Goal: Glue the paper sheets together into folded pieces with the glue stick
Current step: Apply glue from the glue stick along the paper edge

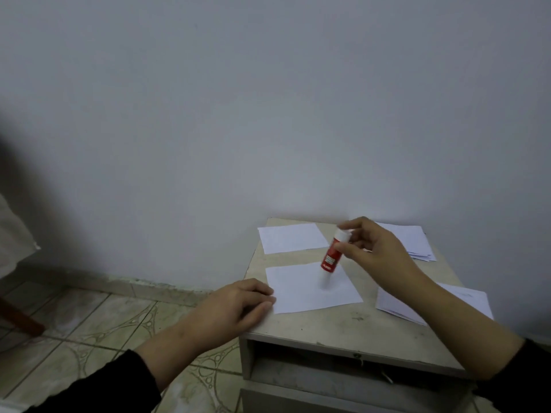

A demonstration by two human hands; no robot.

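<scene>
The right hand (369, 251) holds the glue stick (333, 252) in a pinching grip, thumb and fingers curled round its white upper end, so that the red tube hangs tilted with its lower end pointing down at the middle paper sheet (313, 289); whether the tip touches the paper cannot be told, as that end is blurred. This sheet lies flat near the centre of the small table (337, 326). At its 9 o'clock edge the left hand (238, 305) rests with loosely bent fingers, their tips on the sheet's corner, gripping nothing. A second single sheet (290, 238) lies at 11 o'clock from the middle one, apart from it, near the wall (268, 99). A stack of sheets (414, 242) sits at 2 o'clock, partly hidden behind the right hand. A folded piece (465, 299) lies at 3 o'clock, crossed by the right forearm. Both arms wear black sleeves (98, 389). Tiled floor (89, 323) shows at 8 o'clock of the table.
</scene>
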